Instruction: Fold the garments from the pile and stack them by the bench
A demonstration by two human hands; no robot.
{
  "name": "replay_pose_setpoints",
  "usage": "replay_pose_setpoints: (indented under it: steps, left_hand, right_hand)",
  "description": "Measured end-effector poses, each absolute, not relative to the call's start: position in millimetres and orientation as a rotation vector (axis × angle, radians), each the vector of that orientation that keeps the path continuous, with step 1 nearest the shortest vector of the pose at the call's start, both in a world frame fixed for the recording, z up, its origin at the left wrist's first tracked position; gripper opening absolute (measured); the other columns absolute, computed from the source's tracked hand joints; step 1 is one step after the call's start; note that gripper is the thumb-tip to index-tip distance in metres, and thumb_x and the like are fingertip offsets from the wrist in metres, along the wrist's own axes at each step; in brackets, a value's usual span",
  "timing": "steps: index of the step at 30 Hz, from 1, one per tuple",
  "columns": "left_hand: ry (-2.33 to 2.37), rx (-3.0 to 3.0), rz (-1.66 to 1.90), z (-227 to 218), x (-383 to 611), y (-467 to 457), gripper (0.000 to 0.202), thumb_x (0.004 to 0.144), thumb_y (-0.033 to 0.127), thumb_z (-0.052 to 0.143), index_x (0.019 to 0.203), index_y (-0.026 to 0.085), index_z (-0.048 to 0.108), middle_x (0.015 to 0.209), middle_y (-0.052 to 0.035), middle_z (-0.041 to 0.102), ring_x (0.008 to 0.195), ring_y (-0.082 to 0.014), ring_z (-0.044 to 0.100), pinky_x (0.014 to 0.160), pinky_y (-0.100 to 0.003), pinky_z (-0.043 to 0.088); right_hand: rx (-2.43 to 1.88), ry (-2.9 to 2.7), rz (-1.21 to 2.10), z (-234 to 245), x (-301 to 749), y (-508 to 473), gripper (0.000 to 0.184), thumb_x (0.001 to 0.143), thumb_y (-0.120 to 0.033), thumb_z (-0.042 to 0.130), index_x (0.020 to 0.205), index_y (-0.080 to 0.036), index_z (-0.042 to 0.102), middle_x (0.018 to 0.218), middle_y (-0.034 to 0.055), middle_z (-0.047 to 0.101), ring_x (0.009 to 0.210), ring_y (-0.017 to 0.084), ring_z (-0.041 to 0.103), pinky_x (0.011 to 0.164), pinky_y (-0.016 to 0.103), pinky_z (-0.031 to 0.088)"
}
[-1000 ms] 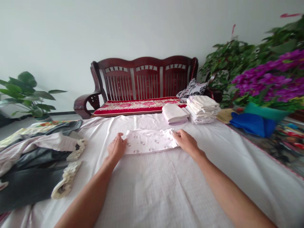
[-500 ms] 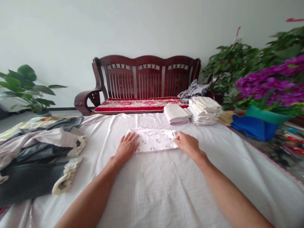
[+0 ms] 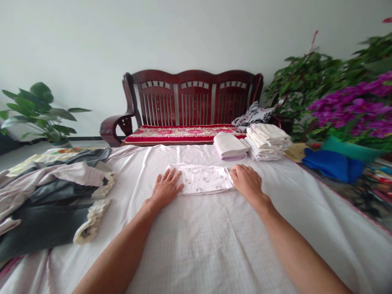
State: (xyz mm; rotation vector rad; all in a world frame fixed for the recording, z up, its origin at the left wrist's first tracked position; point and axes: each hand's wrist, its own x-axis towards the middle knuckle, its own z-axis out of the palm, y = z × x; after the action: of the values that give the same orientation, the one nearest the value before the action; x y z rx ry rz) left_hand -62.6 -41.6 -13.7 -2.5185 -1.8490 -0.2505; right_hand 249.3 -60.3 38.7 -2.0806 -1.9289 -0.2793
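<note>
A folded white garment with a small scattered print lies as a flat strip across the middle of the sheet-covered surface. My left hand presses on its left end, palm down and fingers spread. At the other end, my right hand has its fingers curled over the layered edge, with the thumb against the cloth. Part of that edge is hidden under the fingers. Behind the garment, to the right, sit a small folded white stack and a taller pile of folded white cloths.
Unfolded dark grey clothes with cream ruffled cuffs and a pale striped garment lie on the left. A wooden bench with a red mat stands behind. At right are a blue cloth, purple flowers and leafy plants.
My right hand has gone from a pinch on the garment's right end to curled fingers lying over that edge, which looks flatter. My left hand stays on the left end. The view has shifted slightly.
</note>
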Motion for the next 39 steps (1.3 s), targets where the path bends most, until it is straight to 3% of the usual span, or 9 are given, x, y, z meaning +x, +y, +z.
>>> replay_pose_setpoints:
  steps: [3, 7, 12, 16, 20, 25, 28, 33, 39]
  left_hand:
    - [-1.863, -2.522, -0.228, -11.9, -62.3, -41.9, 0.06, 0.101, 0.048, 0.042, 0.156, 0.026, 0.037, 0.165, -0.009, 0.029, 0.153, -0.0312, 0.024, 0.12, -0.058, 0.024]
    - [-1.878, -2.528, -0.21, -12.5, -62.9, -41.5, 0.061, 0.101, 0.049, 0.04, 0.157, 0.025, 0.035, 0.166, -0.0091, 0.027, 0.153, -0.0318, 0.022, 0.12, -0.058, 0.023]
    - [-1.966, -2.449, -0.26, -13.5, -65.2, -44.9, 0.061, 0.101, 0.049, 0.041, 0.156, 0.024, 0.037, 0.166, -0.0114, 0.027, 0.151, -0.034, 0.026, 0.12, -0.056, 0.024]
    - [-2.218, -2.181, -0.377, -3.5, -71.0, -46.8, 0.057, 0.1, 0.043, 0.044, 0.15, 0.016, 0.044, 0.152, -0.0196, 0.047, 0.135, -0.0332, 0.05, 0.11, -0.047, 0.04]
    - [-2.435, -2.059, -0.453, 11.4, -76.9, -42.7, 0.052, 0.097, 0.038, 0.044, 0.144, 0.015, 0.049, 0.133, -0.0171, 0.064, 0.119, -0.0295, 0.063, 0.097, -0.039, 0.048]
    - [-2.581, -2.094, -0.331, 21.0, -77.1, -39.3, 0.047, 0.097, 0.053, 0.035, 0.111, 0.021, 0.067, 0.115, -0.0153, 0.073, 0.108, -0.0342, 0.068, 0.084, -0.041, 0.049]
    - [-2.554, -2.113, -0.364, 19.3, -78.9, -36.8, 0.035, 0.092, 0.047, 0.044, 0.091, 0.021, 0.066, 0.103, -0.0147, 0.075, 0.097, -0.0335, 0.07, 0.075, -0.038, 0.048]
    - [-2.604, -2.176, -0.978, 17.2, -80.6, -25.7, 0.021, 0.084, 0.039, 0.054, 0.077, 0.019, 0.06, 0.076, -0.0059, 0.071, 0.074, -0.0222, 0.067, 0.059, -0.026, 0.042]
    - [-2.597, -2.225, -1.716, 39.9, -54.2, -19.4, 0.025, 0.081, 0.036, 0.061, 0.098, 0.018, 0.058, 0.074, -0.0013, 0.068, 0.062, -0.0169, 0.065, 0.056, -0.024, 0.045]
  right_hand:
    - [-1.814, -2.1, -0.408, 32.3, 238.1, -63.7, 0.036, 0.099, -0.034, 0.044, 0.123, -0.017, 0.065, 0.131, 0.0145, 0.066, 0.123, 0.03, 0.055, 0.102, 0.04, 0.04]
    - [-1.594, -2.445, -0.304, 8.9, 230.5, -64.7, 0.053, 0.101, -0.038, 0.042, 0.147, -0.014, 0.048, 0.158, 0.0117, 0.044, 0.148, 0.027, 0.032, 0.121, 0.046, 0.022]
    - [-1.75, -2.466, -0.177, 0.0, 242.5, -63.2, 0.053, 0.1, -0.038, 0.04, 0.149, -0.018, 0.047, 0.159, 0.0091, 0.041, 0.15, 0.027, 0.029, 0.122, 0.052, 0.02]
    - [-1.765, -2.323, -0.214, 14.2, 238.3, -65.1, 0.049, 0.101, -0.035, 0.038, 0.145, -0.019, 0.052, 0.155, 0.0111, 0.048, 0.149, 0.027, 0.032, 0.122, 0.053, 0.021]
    - [-1.57, -2.395, -0.137, 24.9, 213.9, -68.0, 0.05, 0.102, -0.034, 0.038, 0.148, -0.018, 0.049, 0.155, 0.0109, 0.047, 0.149, 0.026, 0.032, 0.122, 0.052, 0.024]
    - [-1.366, -2.564, 0.029, 14.3, 185.2, -71.7, 0.055, 0.103, -0.042, 0.039, 0.152, -0.017, 0.043, 0.161, 0.0115, 0.037, 0.151, 0.028, 0.028, 0.123, 0.053, 0.021]
    - [-1.344, -2.573, 0.062, -0.3, 180.1, -72.8, 0.057, 0.102, -0.045, 0.042, 0.152, -0.018, 0.043, 0.162, 0.0123, 0.035, 0.151, 0.03, 0.027, 0.123, 0.055, 0.022]
    - [-1.315, -2.532, 0.065, -9.4, 183.0, -68.8, 0.055, 0.101, -0.044, 0.046, 0.151, -0.021, 0.045, 0.161, 0.0121, 0.037, 0.15, 0.03, 0.03, 0.122, 0.055, 0.023]
    - [-1.177, -2.35, 0.103, 7.3, 186.0, -65.8, 0.033, 0.098, -0.025, 0.049, 0.122, -0.021, 0.071, 0.133, 0.0089, 0.067, 0.128, 0.024, 0.053, 0.111, 0.041, 0.04]
